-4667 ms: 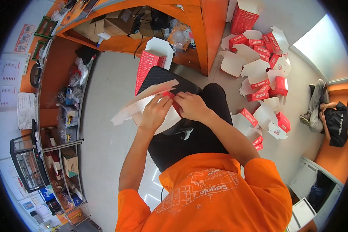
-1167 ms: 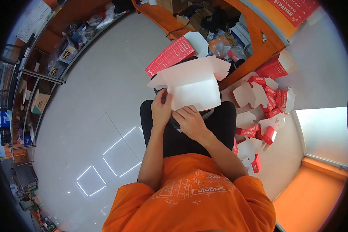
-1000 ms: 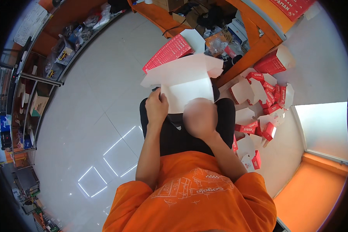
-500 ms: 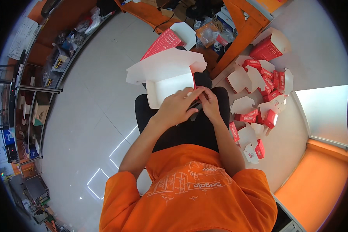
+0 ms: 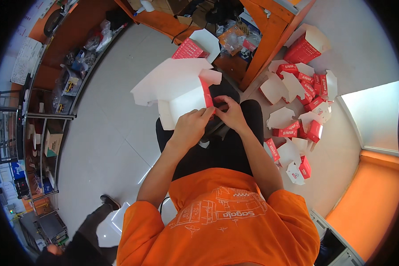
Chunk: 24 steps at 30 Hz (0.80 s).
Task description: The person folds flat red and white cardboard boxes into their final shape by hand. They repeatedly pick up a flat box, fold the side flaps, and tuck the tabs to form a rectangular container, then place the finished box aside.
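Note:
A folding paper food box (image 5: pixel 181 95), white inside and red outside, rests over my lap with its large flap raised on the far side. My left hand (image 5: pixel 191 126) is closed on the box's near right corner, fingers pinching the edge. Right beside it, my right hand (image 5: pixel 231 114) bends its fingers against the red right wall; its fingertips meet my left ones there. A small side flap (image 5: pixel 211 76) sticks out at the far right. Under the box, my dark trouser legs (image 5: pixel 248 133) show.
Several folded red-and-white boxes (image 5: pixel 290 124) lie piled on the floor at the right. Past my knees are a stack of red cartons (image 5: pixel 191 48) and an orange wooden frame (image 5: pixel 270 33). Shelves (image 5: pixel 60 88) line the left. Another person's leg (image 5: pixel 93 221) is at lower left.
The box has turned and tipped slightly toward the left, showing more of its red right wall. My right hand has shifted a little left. Another person's leg has come in at lower left.

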Each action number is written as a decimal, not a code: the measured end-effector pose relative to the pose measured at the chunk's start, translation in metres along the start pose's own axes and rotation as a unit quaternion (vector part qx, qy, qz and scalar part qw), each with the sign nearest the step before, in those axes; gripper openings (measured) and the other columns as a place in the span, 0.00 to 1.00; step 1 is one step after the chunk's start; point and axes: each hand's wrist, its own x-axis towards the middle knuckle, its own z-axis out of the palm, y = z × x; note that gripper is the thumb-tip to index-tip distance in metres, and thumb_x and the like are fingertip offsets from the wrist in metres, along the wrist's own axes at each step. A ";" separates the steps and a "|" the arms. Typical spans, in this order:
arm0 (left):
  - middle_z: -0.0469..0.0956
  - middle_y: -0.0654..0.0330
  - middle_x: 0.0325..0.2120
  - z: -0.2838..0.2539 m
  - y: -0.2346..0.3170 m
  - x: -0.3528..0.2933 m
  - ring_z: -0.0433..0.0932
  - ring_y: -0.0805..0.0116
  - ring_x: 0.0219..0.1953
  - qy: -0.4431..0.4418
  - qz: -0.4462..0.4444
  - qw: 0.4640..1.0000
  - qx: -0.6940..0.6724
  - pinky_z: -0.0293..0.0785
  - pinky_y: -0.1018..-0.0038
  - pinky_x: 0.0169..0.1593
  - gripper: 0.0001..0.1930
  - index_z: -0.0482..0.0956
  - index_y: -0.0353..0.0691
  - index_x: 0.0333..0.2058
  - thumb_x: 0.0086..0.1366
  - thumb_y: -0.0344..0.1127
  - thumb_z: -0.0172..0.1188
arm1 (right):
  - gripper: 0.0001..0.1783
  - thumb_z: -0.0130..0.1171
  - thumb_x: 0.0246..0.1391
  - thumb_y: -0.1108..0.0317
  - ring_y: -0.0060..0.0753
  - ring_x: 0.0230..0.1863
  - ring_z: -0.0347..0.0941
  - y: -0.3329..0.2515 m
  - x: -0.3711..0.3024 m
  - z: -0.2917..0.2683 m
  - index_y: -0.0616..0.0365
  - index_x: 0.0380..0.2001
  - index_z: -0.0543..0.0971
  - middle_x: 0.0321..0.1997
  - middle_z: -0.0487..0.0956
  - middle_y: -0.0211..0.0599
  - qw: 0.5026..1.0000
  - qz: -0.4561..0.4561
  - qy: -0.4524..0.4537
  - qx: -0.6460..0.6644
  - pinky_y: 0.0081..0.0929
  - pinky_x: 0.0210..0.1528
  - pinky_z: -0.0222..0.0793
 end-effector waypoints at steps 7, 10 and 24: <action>0.80 0.57 0.31 -0.006 0.005 -0.001 0.82 0.57 0.32 -0.014 0.016 0.999 0.050 0.80 0.65 0.36 0.19 0.76 0.38 0.48 0.55 0.24 0.63 | 0.17 0.69 0.53 0.72 0.32 0.38 0.85 0.004 0.007 0.010 0.64 0.47 0.82 0.43 0.85 0.43 0.999 0.024 -0.010 0.036 0.28 0.41 0.80; 0.79 0.58 0.30 0.000 0.003 -0.002 0.82 0.59 0.30 -0.010 -0.007 0.998 0.062 0.80 0.66 0.34 0.18 0.77 0.38 0.46 0.54 0.25 0.64 | 0.17 0.69 0.52 0.74 0.31 0.38 0.85 0.001 0.006 0.009 0.64 0.46 0.82 0.43 0.86 0.43 0.998 0.018 -0.002 0.065 0.29 0.40 0.80; 0.79 0.61 0.27 0.028 0.019 -0.004 0.82 0.62 0.30 -0.059 -0.023 0.984 0.168 0.79 0.67 0.32 0.13 0.78 0.40 0.40 0.53 0.29 0.65 | 0.17 0.68 0.52 0.81 0.24 0.36 0.81 0.006 0.000 0.011 0.63 0.46 0.80 0.41 0.83 0.36 0.995 0.041 0.007 0.089 0.23 0.38 0.78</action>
